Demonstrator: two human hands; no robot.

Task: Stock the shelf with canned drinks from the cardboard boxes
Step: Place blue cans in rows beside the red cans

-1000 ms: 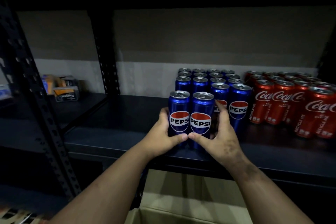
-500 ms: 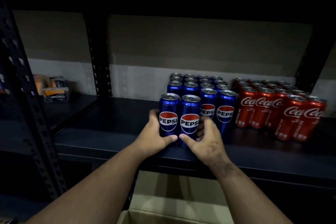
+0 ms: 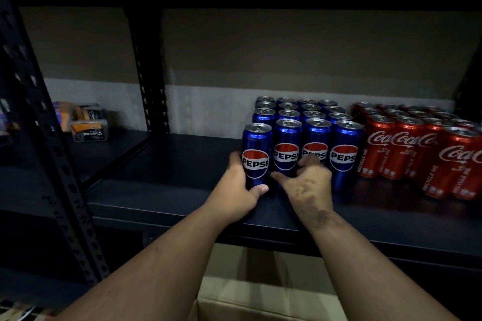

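Note:
Blue Pepsi cans (image 3: 315,122) stand in rows on the dark shelf (image 3: 169,177). At the block's front left corner, my left hand (image 3: 234,190) grips the lower part of one Pepsi can (image 3: 255,156), which stands a little ahead of the front row. My right hand (image 3: 305,187) curls around the base of the neighbouring Pepsi can (image 3: 285,148), thumb on its left and fingers on its right. That can stands in line with the front row. Below the shelf edge shows the top of a cardboard box (image 3: 260,305).
Red Coca-Cola cans (image 3: 407,148) fill the shelf right of the Pepsi block. Left of the Pepsi cans the shelf board is bare. Black perforated uprights (image 3: 150,73) divide the bays. Orange charcoal packs (image 3: 88,129) sit in the left bay.
Both hands pushed the two front cans back toward the block. The right can now lines up with the front row, and the left one stays slightly forward. The view moved closer.

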